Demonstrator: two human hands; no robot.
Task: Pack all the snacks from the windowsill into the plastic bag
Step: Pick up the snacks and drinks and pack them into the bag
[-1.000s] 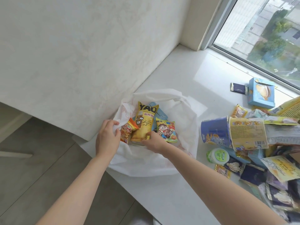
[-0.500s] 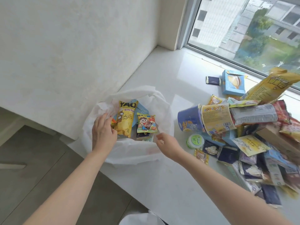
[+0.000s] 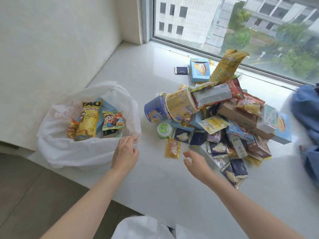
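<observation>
My left hand (image 3: 125, 153) pinches the rim of the bag (image 3: 69, 149), which lies open on the sill (image 3: 138, 83) with a few packets inside. My right hand (image 3: 198, 163) hangs empty, fingers spread, just beside the snack pile (image 3: 215, 121). Those packets look light, crinkly and probably slippery, so I'd take one by a sealed edge.

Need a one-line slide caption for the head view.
Left hand at white plastic bag rim; right hand open, reaching toward snack pile on windowsill.
</observation>
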